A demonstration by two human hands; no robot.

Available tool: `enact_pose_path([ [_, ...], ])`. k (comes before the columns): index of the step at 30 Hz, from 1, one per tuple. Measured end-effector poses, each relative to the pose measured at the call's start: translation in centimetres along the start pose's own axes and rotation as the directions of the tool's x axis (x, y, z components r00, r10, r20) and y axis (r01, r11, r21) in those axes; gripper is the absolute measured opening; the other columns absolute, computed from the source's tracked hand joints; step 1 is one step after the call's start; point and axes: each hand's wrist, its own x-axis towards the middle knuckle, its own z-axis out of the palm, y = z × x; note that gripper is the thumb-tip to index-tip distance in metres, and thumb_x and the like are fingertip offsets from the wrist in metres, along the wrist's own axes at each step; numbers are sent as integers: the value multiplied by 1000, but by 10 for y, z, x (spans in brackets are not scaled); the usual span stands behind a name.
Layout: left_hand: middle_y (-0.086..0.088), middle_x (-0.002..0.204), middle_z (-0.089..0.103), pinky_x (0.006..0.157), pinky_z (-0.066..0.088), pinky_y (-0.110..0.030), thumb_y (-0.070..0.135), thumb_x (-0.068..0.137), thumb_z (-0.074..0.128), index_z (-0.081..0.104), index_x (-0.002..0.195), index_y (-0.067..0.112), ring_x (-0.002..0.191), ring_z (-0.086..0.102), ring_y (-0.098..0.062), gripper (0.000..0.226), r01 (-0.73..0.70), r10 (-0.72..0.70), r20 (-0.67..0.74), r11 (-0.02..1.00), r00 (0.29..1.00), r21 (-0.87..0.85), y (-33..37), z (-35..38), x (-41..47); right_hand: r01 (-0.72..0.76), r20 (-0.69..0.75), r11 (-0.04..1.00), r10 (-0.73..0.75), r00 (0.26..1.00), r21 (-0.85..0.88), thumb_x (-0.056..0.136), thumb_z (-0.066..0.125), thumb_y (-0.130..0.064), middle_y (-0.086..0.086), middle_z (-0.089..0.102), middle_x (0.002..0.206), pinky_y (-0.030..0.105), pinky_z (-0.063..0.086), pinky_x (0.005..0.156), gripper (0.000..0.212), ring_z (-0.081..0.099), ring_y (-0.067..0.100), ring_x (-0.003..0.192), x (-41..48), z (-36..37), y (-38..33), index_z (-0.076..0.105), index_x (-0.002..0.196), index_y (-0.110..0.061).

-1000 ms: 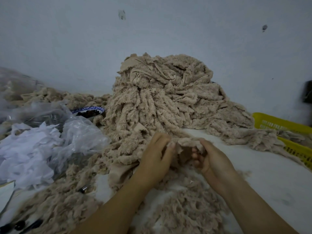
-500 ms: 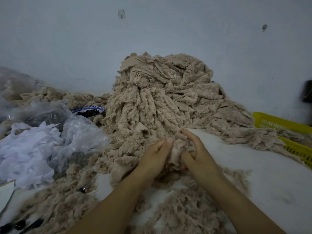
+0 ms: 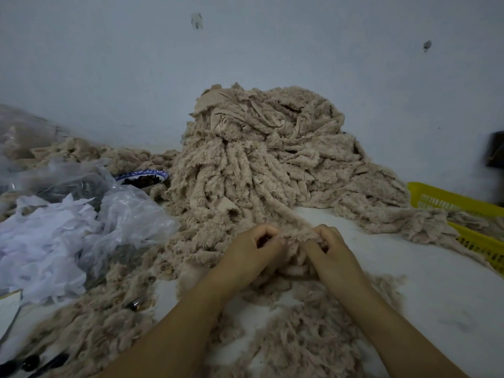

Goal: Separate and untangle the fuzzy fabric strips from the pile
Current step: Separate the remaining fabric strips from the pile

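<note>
— Where was the fuzzy strip (image 3: 296,233)?
— At the near foot of the pile (image 3: 261,165), over the white table (image 3: 414,271), running between your hands.
— And your grip?
— Your left hand (image 3: 252,251) and right hand (image 3: 331,253) each had fingers curled closed around it.

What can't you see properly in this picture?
Head view only:
Fingertips of left hand and right hand: curled into the fuzzy strip.
Dark contents of the bowl: too small; plastic bag covers its near edge.
Yellow basket: cut by right edge.
Dark object by the wall: blurred, cut off.
</note>
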Motion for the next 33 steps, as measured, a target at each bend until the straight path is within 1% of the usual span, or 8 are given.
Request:
enact_pose_path([
  [4,7,60,55,50,41,-17,31,100,57,60,74,24,53,50,-9,27,15,-16,-33,999,999,-43,-1,4,0,-85,61,968,73,995,236,97,50,-29,3,66,78,22,47,50,9,58,10,54,-1,2,-5,55,100,-36],
  [8,0,57,51,49,40,-20,37,103,49,54,71,15,49,44,-12,39,58,-60,-15,990,998,-130,2,4,-3,-128,103,947,101,990,295,99,49,-33,-7,49,49,35,41,49,32,45,11,40,-5,4,-6,49,69,-24],
  [13,-13,73,56,66,43,-36,42,102,48,60,87,7,66,51,-21,40,84,-95,-57,983,994,-165,-1,5,0,-126,76,954,109,991,272,101,48,-41,-4,39,47,25,33,41,39,36,13,40,-4,4,-7,40,78,-10],
  [19,6,72,60,64,44,-20,43,103,45,63,72,25,68,55,-8,40,74,-113,-153,967,982,-244,2,4,7,-73,51,976,64,997,204,99,46,-43,-5,39,63,31,31,57,37,38,11,53,-4,8,-11,40,75,-15],
  [22,-4,82,57,76,44,-32,48,102,43,59,87,6,78,54,-16,47,102,-133,-186,980,973,-169,1,3,10,-68,39,965,60,997,254,96,46,-43,2,48,72,35,37,63,34,48,17,65,-6,10,-15,48,85,-11],
  [24,1,70,49,70,40,-33,54,99,46,51,71,12,69,48,-15,50,110,-132,-187,986,973,-124,0,2,9,-99,17,953,98,995,286,95,46,-41,9,48,78,37,38,68,38,48,21,70,-6,7,-15,46,92,-3],
  [29,14,53,33,47,30,-20,78,73,60,38,59,29,49,32,-8,56,23,-24,-63,1000,998,-13,0,-3,2,-169,-35,910,197,980,379,98,46,-29,-7,40,55,22,33,43,29,36,9,46,-2,0,-10,44,81,-6],
  [33,9,64,50,52,35,-19,37,91,68,49,74,23,54,41,-6,29,-46,52,-13,961,999,271,-6,-9,2,-140,-73,895,188,980,424,101,45,-23,-9,46,45,15,36,39,32,43,4,38,0,-7,-8,46,72,-10],
])
